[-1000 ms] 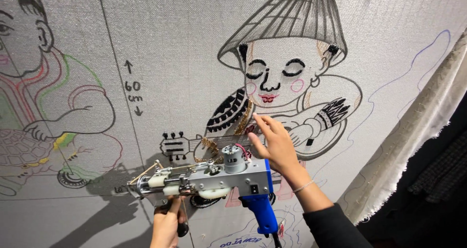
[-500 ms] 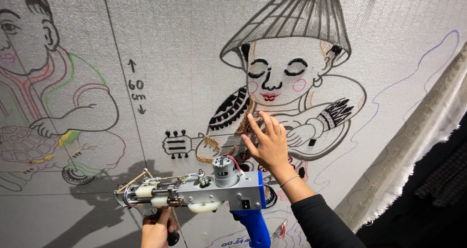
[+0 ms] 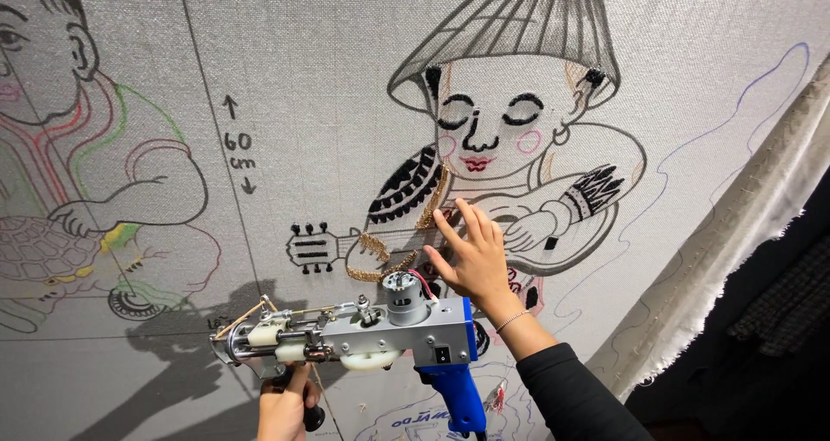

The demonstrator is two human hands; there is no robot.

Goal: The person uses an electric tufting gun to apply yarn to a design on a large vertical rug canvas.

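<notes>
at the near bottom edge, the left hand (image 3: 284,406) is closed around a dark front grip under a tufting gun (image 3: 346,335), fingers wrapped tight, only the top of the hand showing. the tufting gun lies level across the lower middle of the view, a grey metal body with a round silver motor (image 3: 406,296) on top, white plastic parts below and a bright blue rear handle (image 3: 454,393) dropping out of view at the bottom; its needle end points left, with a strand of tan yarn (image 3: 246,313) running to the tip. just right of the motor and slightly farther, the right hand (image 3: 469,255) is open, fingers spread and pressed flat against the stretched grey cloth (image 3: 328,86), a thin bracelet (image 3: 512,320) on the wrist and a black sleeve (image 3: 575,398) running down to the right. the two hands are near each other, with the gun's body between them; the right hand does not touch the tool.

behind the hands, the cloth carries a drawn figure in a cone-shaped hat (image 3: 510,26), eyes closed, holding a stringed instrument (image 3: 324,249), partly filled with black and gold tufted yarn. at far left is a second drawn figure (image 3: 104,164) outlined in red and green above a turtle shape (image 3: 39,251). a small handwritten size mark with two arrows (image 3: 238,143) sits between the two drawings. on the right, the cloth's frayed pale edge (image 3: 743,242) meets darkness.
</notes>
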